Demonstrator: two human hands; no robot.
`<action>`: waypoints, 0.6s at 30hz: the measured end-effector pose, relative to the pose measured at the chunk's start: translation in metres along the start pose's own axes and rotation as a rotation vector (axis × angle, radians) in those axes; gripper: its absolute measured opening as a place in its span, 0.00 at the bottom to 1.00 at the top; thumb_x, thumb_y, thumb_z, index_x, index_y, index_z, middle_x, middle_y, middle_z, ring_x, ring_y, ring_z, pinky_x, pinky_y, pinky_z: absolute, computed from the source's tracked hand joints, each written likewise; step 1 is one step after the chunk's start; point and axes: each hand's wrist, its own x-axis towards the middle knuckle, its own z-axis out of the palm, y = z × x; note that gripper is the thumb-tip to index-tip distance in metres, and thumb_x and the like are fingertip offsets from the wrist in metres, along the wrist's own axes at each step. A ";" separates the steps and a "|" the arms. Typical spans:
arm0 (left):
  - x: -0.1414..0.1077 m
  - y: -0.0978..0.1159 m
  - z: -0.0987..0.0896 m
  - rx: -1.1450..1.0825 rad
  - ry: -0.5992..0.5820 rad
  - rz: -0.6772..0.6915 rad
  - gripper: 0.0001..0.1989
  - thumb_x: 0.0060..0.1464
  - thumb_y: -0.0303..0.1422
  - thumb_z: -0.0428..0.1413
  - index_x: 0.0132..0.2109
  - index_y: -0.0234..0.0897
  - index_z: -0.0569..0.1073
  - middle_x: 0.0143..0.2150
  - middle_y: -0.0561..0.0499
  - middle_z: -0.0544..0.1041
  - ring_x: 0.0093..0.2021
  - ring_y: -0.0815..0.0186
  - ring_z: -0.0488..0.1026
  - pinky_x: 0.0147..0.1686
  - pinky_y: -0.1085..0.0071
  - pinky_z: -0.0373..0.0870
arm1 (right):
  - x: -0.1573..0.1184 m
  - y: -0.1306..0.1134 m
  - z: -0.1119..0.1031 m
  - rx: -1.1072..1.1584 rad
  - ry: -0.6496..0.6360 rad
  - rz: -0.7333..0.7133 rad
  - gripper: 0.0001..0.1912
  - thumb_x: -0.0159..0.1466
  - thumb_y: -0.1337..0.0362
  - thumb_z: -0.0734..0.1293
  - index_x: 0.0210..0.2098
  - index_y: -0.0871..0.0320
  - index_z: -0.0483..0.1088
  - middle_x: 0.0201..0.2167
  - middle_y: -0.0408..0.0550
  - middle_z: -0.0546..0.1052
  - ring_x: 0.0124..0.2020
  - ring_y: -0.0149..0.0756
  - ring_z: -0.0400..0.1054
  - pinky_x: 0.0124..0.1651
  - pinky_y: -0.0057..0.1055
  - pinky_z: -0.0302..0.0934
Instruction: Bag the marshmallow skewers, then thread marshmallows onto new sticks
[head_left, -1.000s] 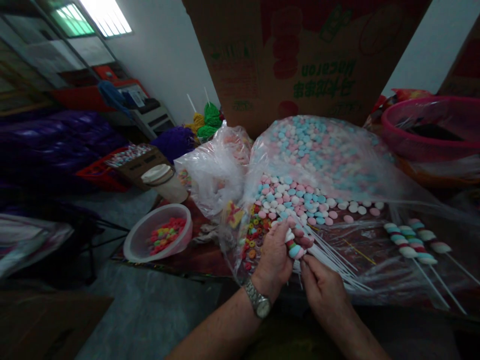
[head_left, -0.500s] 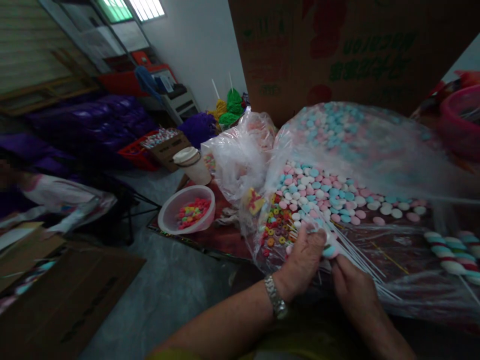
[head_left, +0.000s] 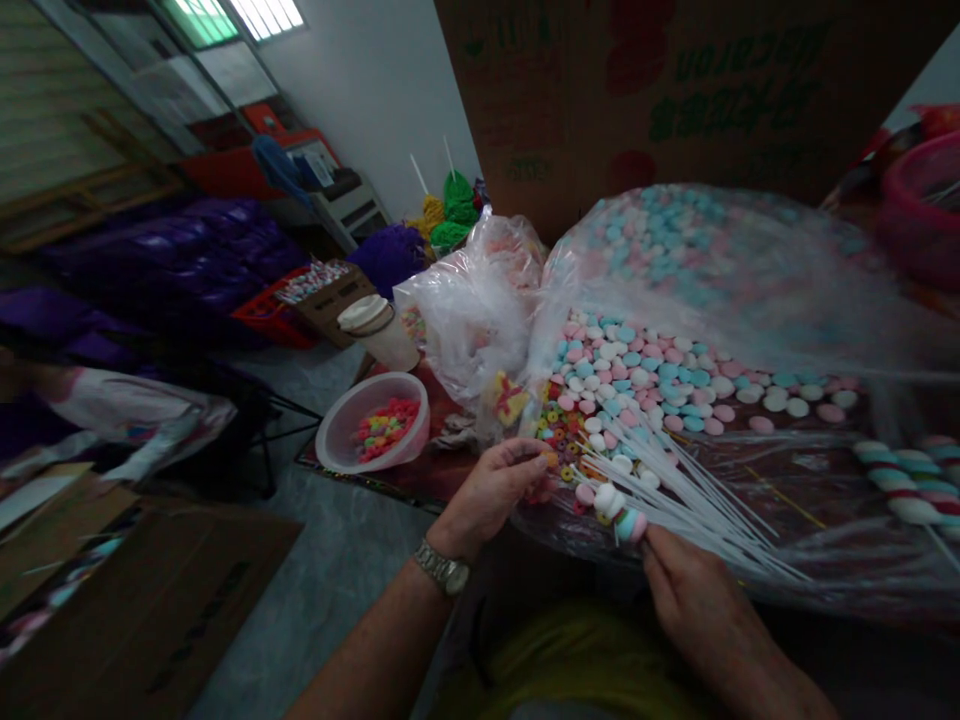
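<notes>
My right hand (head_left: 697, 590) is closed round the lower end of a marshmallow skewer (head_left: 628, 524), whose white, pink, blue and green pieces point up and to the left. My left hand (head_left: 491, 492), with a metal watch at the wrist, pinches a small orange ring-shaped piece (head_left: 550, 459) between thumb and finger. Beyond it lie colourful cereal rings (head_left: 564, 420), partly on clear plastic. A fan of thin white sticks (head_left: 697, 490) rests just past my right hand. Pink, white and blue marshmallows (head_left: 637, 365) spill from a large clear bag (head_left: 780, 310).
A translucent bowl (head_left: 330, 440) of coloured rings stands left, near the table edge. Behind it are a lidded tub (head_left: 390, 340) and another plastic bag (head_left: 469, 310). Finished-looking twisted marshmallow skewers (head_left: 911, 490) lie right. At far left a person (head_left: 127, 410) sits by a cardboard box (head_left: 187, 590).
My left hand has moved left, away from the skewer to the cereal rings, and now pinches an orange piece. My right hand has shifted slightly left and down, still holding the skewer.
</notes>
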 end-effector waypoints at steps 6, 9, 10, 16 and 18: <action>-0.005 0.005 0.008 -0.330 -0.115 -0.058 0.13 0.43 0.30 0.63 0.38 0.31 0.73 0.29 0.50 0.76 0.26 0.67 0.74 0.28 0.71 0.70 | -0.001 0.006 -0.005 -0.069 -0.004 -0.065 0.14 0.63 0.68 0.52 0.36 0.56 0.67 0.29 0.49 0.76 0.29 0.37 0.70 0.30 0.29 0.56; -0.003 0.003 0.013 -0.348 -0.100 -0.048 0.12 0.43 0.30 0.63 0.37 0.31 0.74 0.29 0.50 0.76 0.25 0.68 0.74 0.28 0.71 0.71 | -0.005 0.008 -0.006 -0.112 0.057 -0.099 0.13 0.64 0.68 0.52 0.36 0.56 0.67 0.32 0.50 0.76 0.30 0.37 0.70 0.30 0.29 0.56; -0.003 0.003 0.015 -0.346 -0.098 -0.041 0.11 0.43 0.30 0.63 0.37 0.31 0.74 0.29 0.50 0.76 0.25 0.68 0.74 0.28 0.70 0.71 | -0.006 0.007 -0.007 -0.135 0.069 -0.100 0.13 0.64 0.69 0.52 0.36 0.55 0.67 0.32 0.49 0.76 0.30 0.37 0.70 0.29 0.29 0.56; -0.003 0.003 0.024 -0.282 -0.088 0.025 0.12 0.44 0.30 0.63 0.37 0.31 0.74 0.25 0.50 0.77 0.25 0.68 0.74 0.28 0.74 0.70 | -0.009 -0.006 -0.011 -0.271 0.061 -0.005 0.12 0.61 0.73 0.54 0.36 0.56 0.67 0.27 0.46 0.76 0.27 0.36 0.70 0.26 0.29 0.53; -0.003 0.004 0.026 -0.272 -0.110 0.022 0.12 0.44 0.31 0.63 0.37 0.31 0.74 0.24 0.49 0.77 0.24 0.68 0.74 0.29 0.73 0.70 | -0.008 -0.005 -0.010 -0.257 0.061 0.006 0.12 0.61 0.73 0.55 0.35 0.56 0.67 0.28 0.47 0.76 0.27 0.37 0.70 0.26 0.29 0.53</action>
